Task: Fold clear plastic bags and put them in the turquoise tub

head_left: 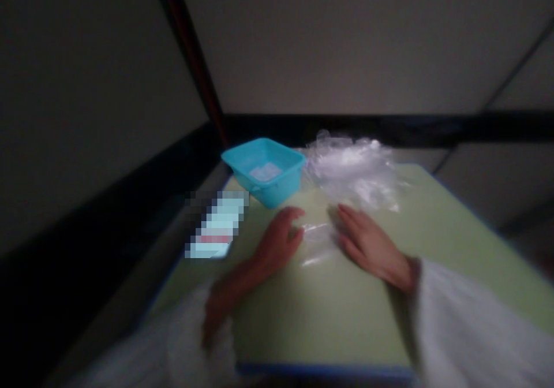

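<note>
A clear plastic bag (pixel 319 242) lies flat on the table between my two hands, its outline faint apart from shiny streaks. At its left edge is my left hand (pixel 280 239), with thumb and fingers curved apart and nothing visible between them. My right hand (pixel 367 242) rests at the right side of the bag, fingers stretched out and pointing to the upper left. Blur hides whether the fingertips press on the plastic.
A loose heap of clear plastic bags (pixel 357 165) lies at the back of the green table (pixel 320 324). To its left stands a turquoise basin (pixel 277 189) with something whitish inside. A pixelated flat item (pixel 220 223) lies along the left edge. Walls rise behind and left.
</note>
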Demonstrator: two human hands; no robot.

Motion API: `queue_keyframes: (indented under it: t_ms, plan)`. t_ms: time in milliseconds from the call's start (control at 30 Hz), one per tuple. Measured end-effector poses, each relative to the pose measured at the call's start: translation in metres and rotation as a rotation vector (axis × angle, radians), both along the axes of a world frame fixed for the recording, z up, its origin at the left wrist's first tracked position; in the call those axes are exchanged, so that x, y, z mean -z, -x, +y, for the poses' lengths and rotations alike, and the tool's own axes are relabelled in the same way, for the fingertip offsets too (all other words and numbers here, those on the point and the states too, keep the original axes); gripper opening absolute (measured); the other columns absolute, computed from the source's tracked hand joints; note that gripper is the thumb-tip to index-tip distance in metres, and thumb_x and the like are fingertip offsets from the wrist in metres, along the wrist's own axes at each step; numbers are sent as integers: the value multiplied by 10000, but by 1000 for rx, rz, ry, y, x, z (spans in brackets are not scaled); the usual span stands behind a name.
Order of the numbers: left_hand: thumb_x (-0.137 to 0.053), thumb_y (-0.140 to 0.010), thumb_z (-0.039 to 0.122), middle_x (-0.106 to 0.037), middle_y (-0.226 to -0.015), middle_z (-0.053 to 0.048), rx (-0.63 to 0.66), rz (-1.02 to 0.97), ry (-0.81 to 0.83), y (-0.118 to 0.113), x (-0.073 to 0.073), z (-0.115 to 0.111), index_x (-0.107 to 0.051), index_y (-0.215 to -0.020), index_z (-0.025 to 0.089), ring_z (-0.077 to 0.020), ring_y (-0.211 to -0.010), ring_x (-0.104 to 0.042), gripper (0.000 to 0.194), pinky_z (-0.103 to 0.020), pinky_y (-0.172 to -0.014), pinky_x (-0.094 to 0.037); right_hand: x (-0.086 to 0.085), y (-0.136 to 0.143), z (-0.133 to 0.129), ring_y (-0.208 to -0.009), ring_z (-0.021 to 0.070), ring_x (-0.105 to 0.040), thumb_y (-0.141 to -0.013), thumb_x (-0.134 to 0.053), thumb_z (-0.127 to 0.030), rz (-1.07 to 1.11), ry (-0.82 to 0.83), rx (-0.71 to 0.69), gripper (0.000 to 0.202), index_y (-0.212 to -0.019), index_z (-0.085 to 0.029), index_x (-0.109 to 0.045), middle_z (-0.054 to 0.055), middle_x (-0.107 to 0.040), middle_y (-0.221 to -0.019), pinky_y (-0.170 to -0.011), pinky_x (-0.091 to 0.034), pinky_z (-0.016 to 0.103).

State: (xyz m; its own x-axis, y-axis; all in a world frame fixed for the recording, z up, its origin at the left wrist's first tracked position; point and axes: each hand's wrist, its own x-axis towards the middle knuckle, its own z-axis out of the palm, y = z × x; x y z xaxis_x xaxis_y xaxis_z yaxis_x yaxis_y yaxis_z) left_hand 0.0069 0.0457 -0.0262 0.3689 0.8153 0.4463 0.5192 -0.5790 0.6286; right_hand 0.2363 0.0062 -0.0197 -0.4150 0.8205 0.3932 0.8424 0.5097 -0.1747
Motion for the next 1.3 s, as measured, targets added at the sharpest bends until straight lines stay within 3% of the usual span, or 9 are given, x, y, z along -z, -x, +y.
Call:
queue_keyframes:
  t_ms: [100, 300, 567, 1300]
  plan:
    - [-451, -847, 159, -569, -1206, -127, 125, 121, -113, -5, -6, -14, -557, -1111, 129, -216, -1163, -501, 286, -389, -1010, -418, 8, 3, 0, -1363, 283, -293, -931, -323, -342, -109, 29, 1, 561, -1404, -41, -331, 204, -347, -1459, -1093, -265, 491]
    - [-459, -868, 276, -335, -1467, -165, 314, 446, -194, -17, -9, -32, -400, -1346, 77, -250, -1383, -260, 521, -414, -1132, -259, 20, 1, 2, -1387, 263, -237, -953, -252, -376, -186, 46, 15, 586, -1434, -43, -282, 201, -284, -1484, -1097, -266, 465]
    - [-453, -893, 420, -234, -1507, -173, 334, 623, -144, -18, -5, -29, -339, -1396, 86, -275, -1414, -159, 615, -433, -1143, -178, 20, 3, 2, -1379, 262, -259, -964, -224, -395, -225, 57, 32, 590, -1406, -22, -340, 195, -309, -1473, -1106, -252, 458]
    - [-477, -880, 496, -218, -1521, -137, 361, 634, -144, -13, 2, -27, -331, -1422, 201, -320, -1413, -134, 634, -491, -1124, -175, 24, -9, 3, -1384, 255, -248, -968, -217, -414, -238, 59, 49, 577, -1453, -104, -264, 150, -291, -1493, -1098, -251, 480]
